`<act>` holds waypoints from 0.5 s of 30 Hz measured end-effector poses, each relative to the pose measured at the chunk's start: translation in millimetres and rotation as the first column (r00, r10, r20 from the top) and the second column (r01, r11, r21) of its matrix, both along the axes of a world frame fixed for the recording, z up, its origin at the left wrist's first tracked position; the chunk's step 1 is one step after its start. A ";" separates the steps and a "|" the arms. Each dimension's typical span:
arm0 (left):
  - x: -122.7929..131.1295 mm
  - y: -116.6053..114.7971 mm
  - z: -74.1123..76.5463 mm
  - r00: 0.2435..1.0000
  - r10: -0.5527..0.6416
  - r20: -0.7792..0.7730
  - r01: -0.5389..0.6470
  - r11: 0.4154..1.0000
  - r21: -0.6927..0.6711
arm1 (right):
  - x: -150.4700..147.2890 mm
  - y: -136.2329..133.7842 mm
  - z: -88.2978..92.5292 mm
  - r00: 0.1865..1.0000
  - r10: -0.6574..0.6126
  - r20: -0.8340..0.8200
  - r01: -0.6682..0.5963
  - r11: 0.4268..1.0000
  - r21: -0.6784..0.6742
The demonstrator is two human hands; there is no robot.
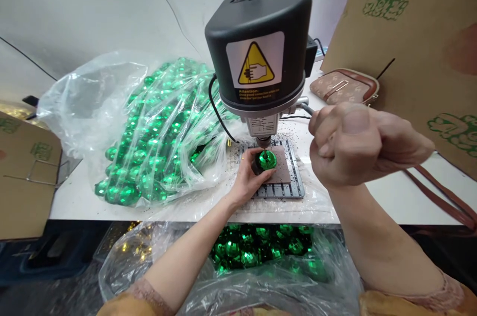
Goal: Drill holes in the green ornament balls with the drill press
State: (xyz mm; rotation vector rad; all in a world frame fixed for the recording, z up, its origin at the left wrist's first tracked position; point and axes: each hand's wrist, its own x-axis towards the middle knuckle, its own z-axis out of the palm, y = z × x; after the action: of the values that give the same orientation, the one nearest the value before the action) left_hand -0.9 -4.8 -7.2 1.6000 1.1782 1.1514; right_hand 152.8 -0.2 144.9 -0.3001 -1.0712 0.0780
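Under the chuck of a black drill press [257, 47], a shiny green ball [267, 160] stands on a flat board [281, 174] over the slotted metal base [297, 169]. My left hand [251, 174] grips the ball from the left, fingers behind it and thumb in front. The drill tip meets or nearly meets the ball's top; the exact contact is too small to tell. To the right of the machine, my right hand [357, 144] is raised and closed around the end of the press's lever [306, 107], most of which the fist hides.
A clear plastic bag of green mirrored balls [160, 132] lies left of the press. Another bag of green balls [261, 249] is below the table's front edge. Cardboard boxes [413, 57] stand on both sides. A patterned pouch [345, 86] lies at right; dark shavings surround the base.
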 end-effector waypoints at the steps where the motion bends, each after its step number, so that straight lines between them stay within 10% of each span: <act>1: 0.3 -0.2 0.0 1.000 0.000 0.005 0.000 1.000 0.001 | 0.5 1.2 -2.3 1.000 0.004 0.015 -0.004 1.000 0.025; 15: 1.2 -1.0 7.1 0.998 -0.022 -0.061 0.027 0.997 0.076 | 13.0 11.7 -20.3 0.975 -0.025 0.222 -0.019 0.981 0.192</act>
State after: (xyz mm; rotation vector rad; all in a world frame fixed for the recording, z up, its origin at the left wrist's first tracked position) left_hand 0.3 -5.8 -0.1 1.7127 1.1618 1.1521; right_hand 165.8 11.6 124.5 -0.1363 -1.2918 -0.0647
